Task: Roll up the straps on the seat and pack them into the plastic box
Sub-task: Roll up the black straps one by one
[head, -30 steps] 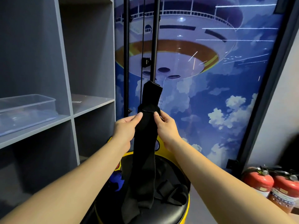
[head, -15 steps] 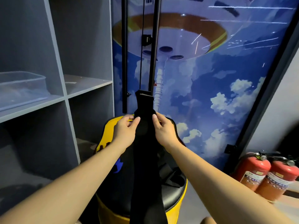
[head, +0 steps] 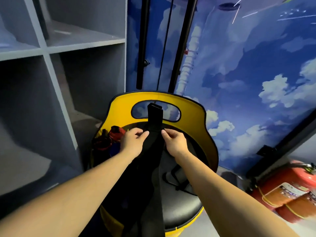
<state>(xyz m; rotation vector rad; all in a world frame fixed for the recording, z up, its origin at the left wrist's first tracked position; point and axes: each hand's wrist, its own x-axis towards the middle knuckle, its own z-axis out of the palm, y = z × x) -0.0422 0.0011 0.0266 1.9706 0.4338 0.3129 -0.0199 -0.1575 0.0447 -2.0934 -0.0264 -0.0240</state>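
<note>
A wide black strap (head: 154, 117) stands up between my hands, its free end folded over at the top. The rest of it hangs down toward me over the seat (head: 181, 207), a round black cushion in a yellow shell with a cut-out backrest (head: 196, 115). My left hand (head: 133, 142) pinches the strap's left edge and my right hand (head: 174, 142) pinches its right edge, at the same height. More black straps (head: 177, 180) lie loose on the cushion. The plastic box is out of view.
Grey shelving (head: 51, 52) stands at the left, with open compartments. Red and blue items (head: 111, 137) sit at the seat's left side. Two red fire extinguishers (head: 289, 190) lie at the lower right. Black poles (head: 143, 41) stand behind the seat against a blue sky mural.
Both hands have come down with the strap, from chest height to just above the seat. The view has tilted down, so the plastic box on the shelf has left the frame.
</note>
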